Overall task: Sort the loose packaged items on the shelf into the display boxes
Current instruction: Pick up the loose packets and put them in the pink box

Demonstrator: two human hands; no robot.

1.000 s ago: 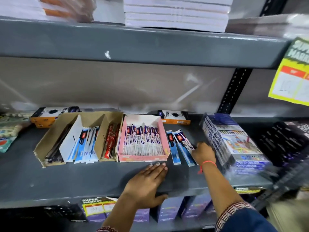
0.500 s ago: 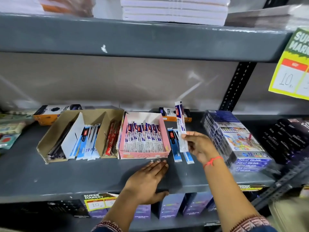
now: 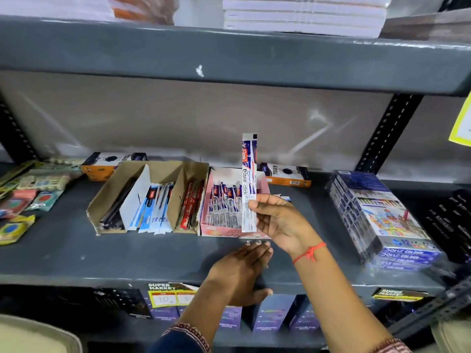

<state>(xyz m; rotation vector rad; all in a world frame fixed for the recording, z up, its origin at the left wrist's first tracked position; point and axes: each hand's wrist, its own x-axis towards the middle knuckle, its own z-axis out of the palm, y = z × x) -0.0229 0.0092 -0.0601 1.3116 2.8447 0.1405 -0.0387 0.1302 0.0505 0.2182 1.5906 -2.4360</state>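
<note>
My right hand holds a long white-and-blue pen packet upright, just in front of the right side of the pink display box. That box holds several matching packets. My left hand lies flat and open on the grey shelf, in front of the pink box. Left of the pink box stands a brown cardboard display box with dark pens, blue-and-white packets and red packets. Any loose packets right of the pink box are mostly hidden behind my right hand.
A wrapped stack of colour-pencil boxes stands on the right, dark packs beyond it. Two orange-and-black boxes sit at the back. Small packaged items lie at far left. The upper shelf edge overhangs.
My right hand picked a packet off the shelf beside the pink box, raised it upright and moved it left toward the box. My left hand stayed flat on the shelf.
</note>
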